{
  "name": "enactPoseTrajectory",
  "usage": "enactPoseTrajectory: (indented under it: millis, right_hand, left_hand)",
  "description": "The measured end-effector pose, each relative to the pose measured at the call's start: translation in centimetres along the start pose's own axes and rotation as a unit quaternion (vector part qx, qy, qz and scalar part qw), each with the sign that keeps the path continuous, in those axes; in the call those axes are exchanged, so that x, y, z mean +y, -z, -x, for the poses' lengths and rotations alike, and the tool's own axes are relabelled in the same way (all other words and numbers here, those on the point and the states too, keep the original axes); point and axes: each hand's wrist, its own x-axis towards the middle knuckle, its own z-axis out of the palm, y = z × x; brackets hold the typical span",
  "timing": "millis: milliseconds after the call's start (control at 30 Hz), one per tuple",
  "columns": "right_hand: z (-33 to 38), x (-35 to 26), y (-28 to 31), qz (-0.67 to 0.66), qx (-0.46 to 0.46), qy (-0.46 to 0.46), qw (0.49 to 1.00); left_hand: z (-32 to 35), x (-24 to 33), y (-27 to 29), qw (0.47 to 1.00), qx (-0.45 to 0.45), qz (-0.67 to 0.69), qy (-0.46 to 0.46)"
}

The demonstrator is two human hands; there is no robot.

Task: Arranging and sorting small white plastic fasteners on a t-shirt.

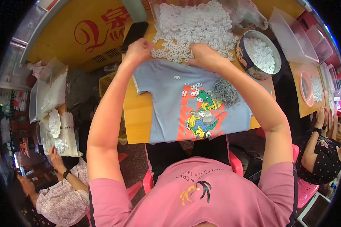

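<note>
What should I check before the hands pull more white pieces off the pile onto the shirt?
1. Left hand at the pile's edge: ok, though whether it holds a piece cannot tell.
2. Right hand on the pile of white plastic pieces: ok, fingers hidden.
3. Blue T-shirt lying flat as a work mat: ok.
4. Heap of small metal parts within reach on the shirt: ok.
5. Loose white pieces on the shirt's print, apart from the pile: ok.
6. Black phone close beside the left hand, could be knocked: not ok.
</note>
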Motion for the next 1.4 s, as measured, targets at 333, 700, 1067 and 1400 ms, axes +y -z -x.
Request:
enactPoseTrajectory:
  millis: [333, 700, 1067, 1400]
  right_hand:
    - [-3.8, -0.8, -1.0, -0.246, -0.058, -0.137, 0.958]
    - [-5.5, -1.8, -0.6, -0.529, -0.064, -0.231, 0.814]
    - [4.6, -2.1, 0.6, -0.098, 0.093, 0.138, 0.981]
    - [10.2, -3.5, -2.6, 0.018, 0.042, 0.296, 0.954]
  left_hand:
    - [-2.7, 3.1, -6.0, 0.977, -0.071, -0.174, -0.102]
    - [-7.7, 4.2, -6.7, 0.974, -0.206, -0.098, -0.012]
    - [4.7, 5.8, -3.1, 0.938, 0.063, -0.062, -0.334]
    - [8.7, 0.4, -4.5, 0.935, 0.028, 0.001, -0.354]
